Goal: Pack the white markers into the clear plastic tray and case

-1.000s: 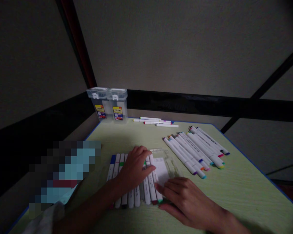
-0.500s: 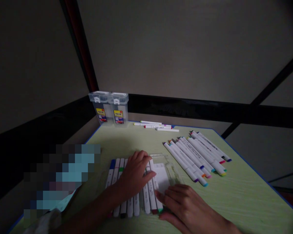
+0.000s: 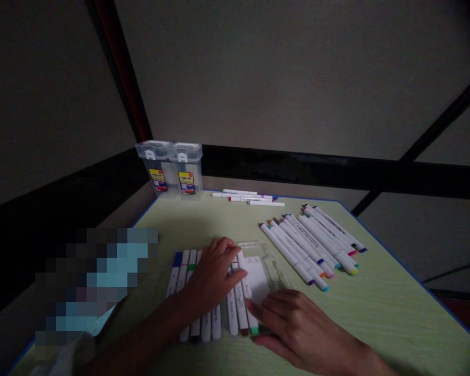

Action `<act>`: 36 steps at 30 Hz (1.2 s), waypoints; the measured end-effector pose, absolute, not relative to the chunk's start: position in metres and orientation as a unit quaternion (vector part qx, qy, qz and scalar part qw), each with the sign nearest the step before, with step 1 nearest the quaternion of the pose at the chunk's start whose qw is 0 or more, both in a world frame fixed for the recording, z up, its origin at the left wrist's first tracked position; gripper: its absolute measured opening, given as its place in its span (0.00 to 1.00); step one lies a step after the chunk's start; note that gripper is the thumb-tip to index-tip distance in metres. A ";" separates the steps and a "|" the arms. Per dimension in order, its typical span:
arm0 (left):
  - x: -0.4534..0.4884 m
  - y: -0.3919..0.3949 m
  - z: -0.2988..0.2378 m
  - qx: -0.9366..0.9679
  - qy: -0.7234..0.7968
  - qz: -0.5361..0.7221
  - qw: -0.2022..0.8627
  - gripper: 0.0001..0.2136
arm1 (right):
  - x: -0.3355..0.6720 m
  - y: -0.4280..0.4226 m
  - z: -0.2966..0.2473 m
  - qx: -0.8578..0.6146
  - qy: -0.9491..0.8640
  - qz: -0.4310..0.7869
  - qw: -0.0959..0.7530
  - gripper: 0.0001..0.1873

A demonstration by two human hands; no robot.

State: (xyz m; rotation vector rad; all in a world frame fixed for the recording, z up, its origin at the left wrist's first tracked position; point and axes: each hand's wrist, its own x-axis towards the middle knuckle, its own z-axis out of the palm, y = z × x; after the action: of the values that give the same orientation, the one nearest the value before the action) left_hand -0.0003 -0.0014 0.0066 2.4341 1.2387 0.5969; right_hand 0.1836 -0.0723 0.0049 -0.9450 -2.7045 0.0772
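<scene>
Several white markers (image 3: 183,271) lie side by side in a clear plastic case (image 3: 254,244) in front of me. My left hand (image 3: 215,271) reaches across the row, hiding its middle. Its curled fingers and thumb hold the upper part of the rightmost marker (image 3: 249,295), which has a green lower end. From the right, my right hand (image 3: 293,324) closes round that marker's lower end, index fingertip against its side and thumb by the green tip. A white card or insert (image 3: 257,277) shows in the case to the right of this marker.
Loose markers (image 3: 309,243) lie in a slanted group on the right of the table (image 3: 379,308). A few thinner pens (image 3: 245,198) rest at the back edge. Two clear lidded boxes (image 3: 187,172) stand at the back left. A blurred-out object (image 3: 102,282) lies at left.
The camera view has shifted slightly, so the table sits a little higher and further left. Both hands keep nearly the same places on the green-ended marker.
</scene>
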 end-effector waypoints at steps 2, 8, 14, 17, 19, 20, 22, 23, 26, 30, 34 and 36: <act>0.000 -0.001 0.006 0.856 0.437 0.218 0.171 0.12 | 0.184 -0.073 0.005 -0.330 -0.934 0.026 0.133 0.21; 0.000 -0.001 0.007 0.852 0.440 0.215 0.184 0.12 | 0.183 -0.073 0.007 -0.331 -0.933 0.023 0.137 0.20; 0.001 -0.002 0.010 0.843 0.453 0.206 0.203 0.15 | 0.183 -0.072 0.004 -0.329 -0.933 0.011 0.147 0.23; 0.001 -0.002 0.009 0.842 0.455 0.206 0.204 0.17 | 0.183 -0.071 0.000 -0.326 -0.932 0.011 0.159 0.25; 0.000 -0.002 0.008 0.842 0.456 0.202 0.207 0.17 | 0.183 -0.071 -0.002 -0.320 -0.933 0.009 0.161 0.26; 0.000 -0.002 0.007 0.841 0.458 0.200 0.209 0.17 | 0.183 -0.070 -0.002 -0.318 -0.934 0.007 0.162 0.27; 0.000 -0.002 0.008 0.838 0.462 0.198 0.214 0.17 | 0.183 -0.070 -0.003 -0.315 -0.936 0.003 0.160 0.27; 0.000 -0.003 0.008 0.836 0.463 0.199 0.217 0.17 | 0.183 -0.070 -0.003 -0.313 -0.936 -0.001 0.159 0.27; 0.001 -0.002 0.010 0.833 0.463 0.203 0.223 0.16 | 0.184 -0.069 -0.004 -0.309 -0.938 -0.009 0.156 0.26; 0.001 -0.002 0.011 0.835 0.460 0.199 0.226 0.14 | 0.184 -0.069 -0.005 -0.308 -0.937 -0.022 0.163 0.28; 0.001 -0.003 0.012 0.835 0.463 0.195 0.224 0.14 | 0.184 -0.068 -0.007 -0.303 -0.937 -0.033 0.168 0.30; 0.002 -0.003 0.013 0.835 0.465 0.188 0.225 0.13 | 0.184 -0.068 -0.007 -0.308 -0.936 -0.030 0.166 0.30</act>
State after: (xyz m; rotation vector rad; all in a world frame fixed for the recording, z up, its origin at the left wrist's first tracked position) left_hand 0.0017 -0.0034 0.0134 2.3036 1.2824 0.5191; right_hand 0.1840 -0.0678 -0.0074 -0.8767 -2.6672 -0.0864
